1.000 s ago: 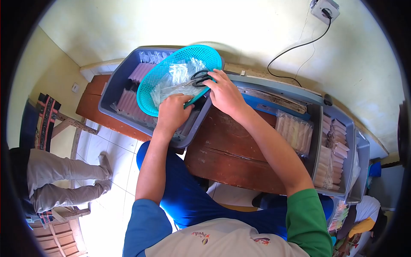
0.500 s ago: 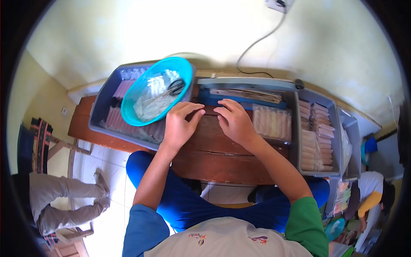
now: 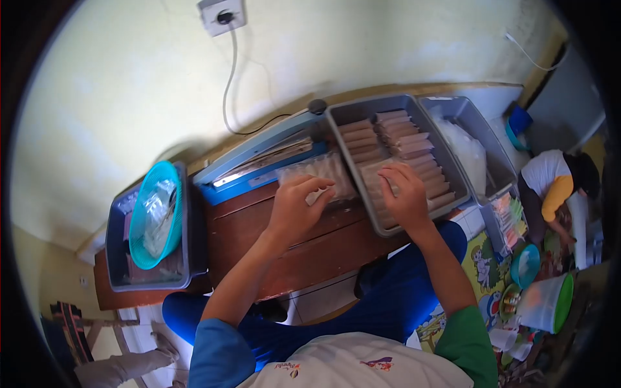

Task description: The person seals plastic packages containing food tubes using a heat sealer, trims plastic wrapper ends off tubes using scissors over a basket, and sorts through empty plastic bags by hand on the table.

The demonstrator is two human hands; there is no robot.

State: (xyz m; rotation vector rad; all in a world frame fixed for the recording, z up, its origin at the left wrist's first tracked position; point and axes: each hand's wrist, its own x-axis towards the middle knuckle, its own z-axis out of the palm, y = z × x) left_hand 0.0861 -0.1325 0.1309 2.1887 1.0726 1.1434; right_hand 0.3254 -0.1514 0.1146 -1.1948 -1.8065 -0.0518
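Observation:
My left hand (image 3: 297,208) hovers over the near left end of a clear bag packed with pale tube-shaped packets (image 3: 333,173). Its fingers are curved, with a gap between thumb and forefinger, and nothing shows in it. Over the front part of a grey tub (image 3: 460,197) is my right hand (image 3: 407,199), thumb and fingers apart. Beneath it lie clear plastic and rows of pinkish-brown tube packets (image 3: 407,139). Whether its fingertips touch the plastic is unclear.
A blue-and-grey bag sealer (image 3: 259,169) lies along the wall. Left on the brown wooden table (image 3: 239,249) stands a dark tub (image 3: 116,275) with a turquoise basket (image 3: 137,236) on it. Another grey tub (image 3: 501,171) holds white plastic. At right a person (image 3: 550,184) bends over.
My view has swung to the right. My hands have moved apart, from above the bare tabletop to over the bagged packets and the tub. The left tub and basket now appear farther left.

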